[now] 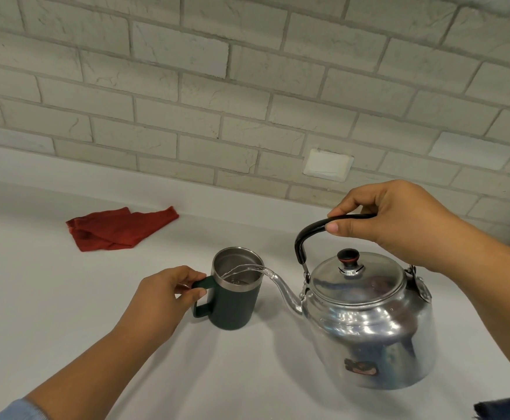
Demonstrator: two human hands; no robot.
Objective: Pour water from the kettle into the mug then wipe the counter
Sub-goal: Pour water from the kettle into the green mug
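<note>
1. The right hand (pixel 396 221) grips the black top handle (pixel 317 230) of a polished metal kettle (pixel 369 322), fingers curled over the handle and the thumb pressed along its near side.
2. The kettle is tilted toward the left, its curved spout (pixel 284 291) reaching to the rim of the mug; its lid (pixel 358 278) is on, topped by a black knob (pixel 348 256).
3. A clear stream of water (pixel 243 269) arcs from the spout tip into the mug's open top.
4. The dark green mug (pixel 232 307), with a steel lining, stands upright on the counter, just left of the kettle.
5. The left hand (pixel 159 301) holds the mug's side handle (pixel 202 298), thumb on top and fingers wrapped round it.
6. The white counter (pixel 50 298) carries both the mug and, well behind and to the left of it, a crumpled red cloth (pixel 117 228) lying flat near the wall.
7. Whether the kettle's base touches the counter cannot be told from this view.
8. A pale brick wall (pixel 187 86) rises behind the counter, with a white plate (pixel 328 164) set into it above the kettle handle.
9. A light blue sleeve (pixel 20 412) shows at the left forearm, at the bottom left edge.
</note>
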